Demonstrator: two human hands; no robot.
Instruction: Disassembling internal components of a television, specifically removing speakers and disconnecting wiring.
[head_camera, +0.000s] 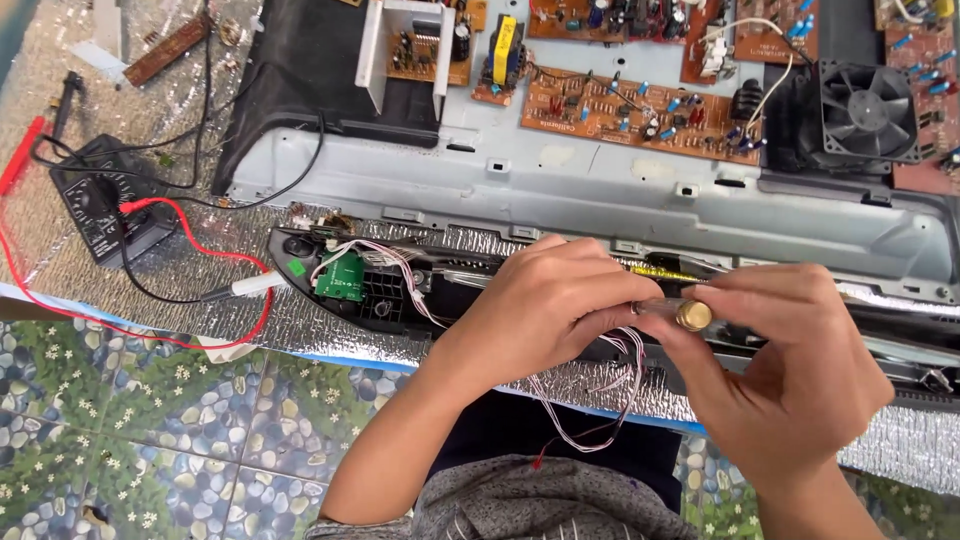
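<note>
Over the long black plastic front panel (400, 290), left hand (545, 300) and right hand (790, 350) pinch a small round brass knob (694, 316), fingers closed, its thin white-and-red wires (600, 400) hanging loose, unattached.

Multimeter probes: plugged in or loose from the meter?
Cannot tell for certain. The red lead and black lead run to the black multimeter, but its sockets are not clearly visible.

Person's own body, seen from above. Left hand (545, 300) and right hand (790, 360): bare, no gloves, rings or watch visible. Both forearms bare along their visible length. Grey mottled knit garment (540, 500) at the lower frame edge, over dark clothing (520, 425) beneath.
</note>
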